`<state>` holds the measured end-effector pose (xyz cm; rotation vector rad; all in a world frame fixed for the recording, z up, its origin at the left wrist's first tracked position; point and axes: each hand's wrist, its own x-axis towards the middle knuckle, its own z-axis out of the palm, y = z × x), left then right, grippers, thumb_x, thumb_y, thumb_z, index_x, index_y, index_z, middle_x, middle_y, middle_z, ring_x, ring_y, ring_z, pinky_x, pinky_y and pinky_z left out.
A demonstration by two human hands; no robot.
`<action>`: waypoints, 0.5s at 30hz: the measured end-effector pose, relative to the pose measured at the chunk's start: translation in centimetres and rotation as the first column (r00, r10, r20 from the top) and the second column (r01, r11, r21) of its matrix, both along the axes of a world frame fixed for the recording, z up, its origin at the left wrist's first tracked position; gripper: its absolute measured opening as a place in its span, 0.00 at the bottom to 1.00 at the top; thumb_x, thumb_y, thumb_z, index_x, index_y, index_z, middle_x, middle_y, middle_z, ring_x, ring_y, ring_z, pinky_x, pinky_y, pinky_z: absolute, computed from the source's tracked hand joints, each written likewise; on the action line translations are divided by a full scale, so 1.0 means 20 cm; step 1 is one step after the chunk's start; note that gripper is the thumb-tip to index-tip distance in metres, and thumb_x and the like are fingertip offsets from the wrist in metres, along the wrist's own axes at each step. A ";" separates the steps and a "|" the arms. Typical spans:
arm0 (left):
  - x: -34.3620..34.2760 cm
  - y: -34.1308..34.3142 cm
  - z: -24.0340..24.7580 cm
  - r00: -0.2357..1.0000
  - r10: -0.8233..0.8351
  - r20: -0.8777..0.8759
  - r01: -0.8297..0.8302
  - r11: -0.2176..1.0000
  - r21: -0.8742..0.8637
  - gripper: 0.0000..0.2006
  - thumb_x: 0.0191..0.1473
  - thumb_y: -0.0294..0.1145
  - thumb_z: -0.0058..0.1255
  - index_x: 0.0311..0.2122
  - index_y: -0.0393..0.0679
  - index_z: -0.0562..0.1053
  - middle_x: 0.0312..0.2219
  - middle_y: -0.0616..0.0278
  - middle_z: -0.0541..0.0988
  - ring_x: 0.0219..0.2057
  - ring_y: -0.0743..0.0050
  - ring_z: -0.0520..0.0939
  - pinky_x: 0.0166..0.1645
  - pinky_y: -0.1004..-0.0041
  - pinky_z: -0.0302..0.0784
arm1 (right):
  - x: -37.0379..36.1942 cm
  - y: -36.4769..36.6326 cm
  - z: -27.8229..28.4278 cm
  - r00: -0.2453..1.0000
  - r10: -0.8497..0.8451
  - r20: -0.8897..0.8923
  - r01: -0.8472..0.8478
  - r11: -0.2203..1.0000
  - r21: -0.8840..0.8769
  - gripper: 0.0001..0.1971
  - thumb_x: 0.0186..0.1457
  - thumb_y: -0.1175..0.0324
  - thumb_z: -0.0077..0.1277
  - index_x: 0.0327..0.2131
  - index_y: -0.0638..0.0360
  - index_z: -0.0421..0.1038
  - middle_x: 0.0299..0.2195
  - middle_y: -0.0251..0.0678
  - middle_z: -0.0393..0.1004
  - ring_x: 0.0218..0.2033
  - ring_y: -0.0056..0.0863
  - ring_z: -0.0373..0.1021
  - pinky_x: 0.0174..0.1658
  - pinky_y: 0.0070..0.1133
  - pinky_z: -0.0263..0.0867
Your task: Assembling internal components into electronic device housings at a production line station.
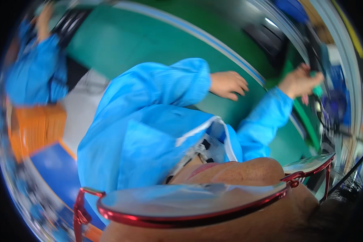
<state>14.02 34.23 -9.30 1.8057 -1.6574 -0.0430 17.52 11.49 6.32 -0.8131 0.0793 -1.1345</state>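
My left hand (229,84) is over the green work surface (117,44), its fingers stretched and slightly apart, with nothing in it. Farther right, my right hand (300,82) is raised near the right end of the surface, its fingers bent together. Beside its fingertips shows a small teal-green thing (318,90), with a bit of pink just below. Blur hides what exactly the fingers grip. Both my arms wear light blue sleeves.
At the far left a co-worker's blue sleeve (38,72) reaches over the bench near a dark tray (70,24). An orange box-shaped thing (38,127) stands below it. A metal rail (189,28) runs along the surface's far edge. Dark equipment (266,40) stands beyond.
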 end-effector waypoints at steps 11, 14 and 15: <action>0.00 -0.03 0.05 0.999 0.010 -0.043 -0.007 0.998 0.060 0.19 0.52 0.31 0.62 0.51 0.44 0.78 0.60 0.56 0.74 0.64 0.51 0.69 0.66 0.53 0.64 | -0.50 -0.37 0.22 0.931 -0.278 0.236 0.227 0.948 0.223 0.27 0.57 0.37 0.44 0.42 0.53 0.67 0.29 0.34 0.68 0.27 0.27 0.65 0.31 0.28 0.62; 0.00 -0.02 0.06 0.998 0.053 -0.036 -0.050 0.995 0.085 0.20 0.51 0.28 0.63 0.52 0.44 0.78 0.60 0.58 0.74 0.65 0.52 0.68 0.67 0.54 0.63 | -0.70 -0.63 0.21 0.885 0.073 0.460 -0.283 0.869 0.406 0.18 0.61 0.50 0.52 0.35 0.56 0.70 0.25 0.31 0.68 0.25 0.25 0.67 0.29 0.25 0.66; 0.00 -0.02 0.07 0.998 0.045 -0.048 -0.041 0.996 0.084 0.20 0.51 0.28 0.63 0.52 0.44 0.78 0.60 0.58 0.74 0.65 0.52 0.68 0.67 0.54 0.63 | -0.67 -0.55 0.24 0.969 -0.052 0.241 -0.016 0.963 0.270 0.18 0.61 0.50 0.54 0.36 0.56 0.70 0.25 0.31 0.68 0.25 0.25 0.67 0.29 0.24 0.66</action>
